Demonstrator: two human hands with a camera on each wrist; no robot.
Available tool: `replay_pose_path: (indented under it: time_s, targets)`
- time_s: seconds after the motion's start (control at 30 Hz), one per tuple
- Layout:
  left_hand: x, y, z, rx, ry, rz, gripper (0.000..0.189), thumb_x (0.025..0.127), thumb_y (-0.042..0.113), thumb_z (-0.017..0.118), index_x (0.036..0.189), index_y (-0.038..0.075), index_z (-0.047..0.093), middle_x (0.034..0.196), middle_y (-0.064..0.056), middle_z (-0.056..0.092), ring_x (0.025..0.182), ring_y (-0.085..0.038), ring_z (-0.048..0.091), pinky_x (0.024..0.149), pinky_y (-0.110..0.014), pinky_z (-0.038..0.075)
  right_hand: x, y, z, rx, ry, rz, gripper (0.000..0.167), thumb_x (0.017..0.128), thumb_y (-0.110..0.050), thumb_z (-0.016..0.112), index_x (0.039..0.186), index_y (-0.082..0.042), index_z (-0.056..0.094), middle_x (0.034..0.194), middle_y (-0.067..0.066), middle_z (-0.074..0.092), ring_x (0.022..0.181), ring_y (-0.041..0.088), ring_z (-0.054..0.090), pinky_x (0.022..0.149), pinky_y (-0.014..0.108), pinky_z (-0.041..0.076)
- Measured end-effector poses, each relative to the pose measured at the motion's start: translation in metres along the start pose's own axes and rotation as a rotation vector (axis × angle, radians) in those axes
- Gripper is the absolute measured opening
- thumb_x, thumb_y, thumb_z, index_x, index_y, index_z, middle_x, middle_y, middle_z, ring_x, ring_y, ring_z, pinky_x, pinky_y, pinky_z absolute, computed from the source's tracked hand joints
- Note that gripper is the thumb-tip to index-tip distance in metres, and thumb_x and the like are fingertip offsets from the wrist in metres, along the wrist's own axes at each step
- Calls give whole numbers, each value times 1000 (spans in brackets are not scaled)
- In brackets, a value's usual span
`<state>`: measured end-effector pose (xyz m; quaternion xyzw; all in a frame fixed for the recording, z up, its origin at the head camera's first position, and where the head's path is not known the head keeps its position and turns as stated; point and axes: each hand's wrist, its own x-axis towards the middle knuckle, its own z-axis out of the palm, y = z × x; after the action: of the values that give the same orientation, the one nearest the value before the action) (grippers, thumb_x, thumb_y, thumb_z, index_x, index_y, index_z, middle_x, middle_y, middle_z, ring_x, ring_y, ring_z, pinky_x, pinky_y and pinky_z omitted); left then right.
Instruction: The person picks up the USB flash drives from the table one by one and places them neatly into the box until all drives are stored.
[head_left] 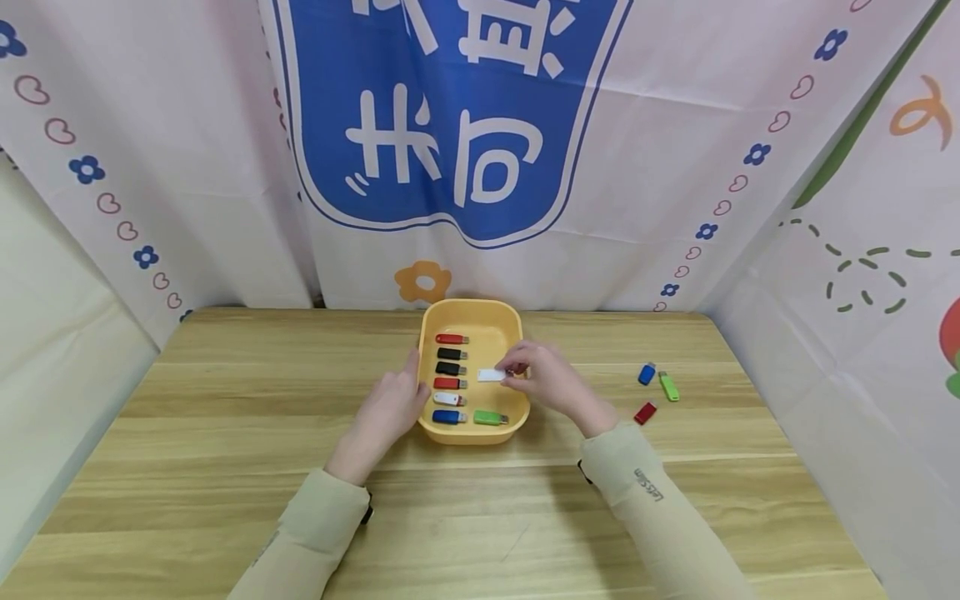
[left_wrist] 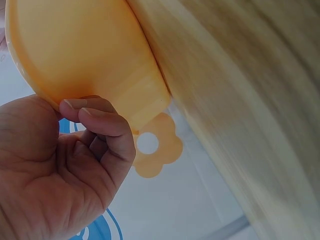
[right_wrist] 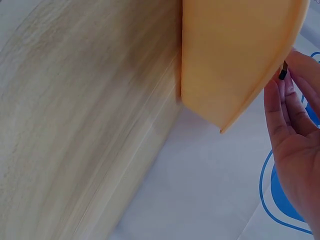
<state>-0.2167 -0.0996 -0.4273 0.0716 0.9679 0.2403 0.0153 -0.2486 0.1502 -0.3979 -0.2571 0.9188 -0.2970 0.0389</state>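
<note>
A yellow plastic tray (head_left: 474, 321) stands on the table. Over its right side, my right hand (head_left: 553, 382) pinches a white USB stick (head_left: 490, 375) between thumb and fingers, low over the tray floor. In the right wrist view the end of its dark connector (right_wrist: 283, 71) shows between the fingers. At the left rim, my left hand (head_left: 384, 410) grips the tray's edge, thumb on the rim and fingers against the outer wall. Inside, a left column of several USB sticks includes a red one (head_left: 451, 339) and a blue one (head_left: 447, 417). A green USB stick (head_left: 491, 417) lies at the tray's near right.
On the table to the right lie a blue USB stick (head_left: 647, 373), a green one (head_left: 669, 387) and a dark red one (head_left: 645, 412). A printed white curtain (head_left: 360, 267) hangs behind the wooden table (head_left: 480, 517), close to the tray's far end.
</note>
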Motion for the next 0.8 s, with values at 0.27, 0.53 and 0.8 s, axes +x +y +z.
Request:
replay_pose_path:
  time_s: [0.27, 0.53, 0.8]
  targets:
    - [1, 0, -1, -4, -8, -11, 63, 99, 15, 56, 153, -3, 29, 72, -13, 62, 49, -17, 54, 43, -27, 42, 3, -2, 5, -61, -22, -19, 17, 88, -13, 77, 104, -8, 77, 104, 5, 71, 93, 16, 64, 86, 35, 57]
    - [1, 1, -1, -11, -14, -11, 62, 99, 14, 55, 153, -3, 29, 76, -16, 65, 49, -17, 54, 43, -27, 43, 5, -1, 12, -127, -66, -63, 17, 87, -9, 76, 104, -6, 77, 106, 7, 72, 102, 22, 66, 94, 39, 56]
    - [0, 0, -1, -15, -23, -17, 64, 100, 15, 55, 154, -3, 27, 73, -14, 62, 48, -17, 54, 42, -26, 42, 7, 0, 17, -147, -84, -71, 17, 86, -11, 77, 102, -6, 77, 104, 7, 71, 98, 21, 65, 91, 37, 56]
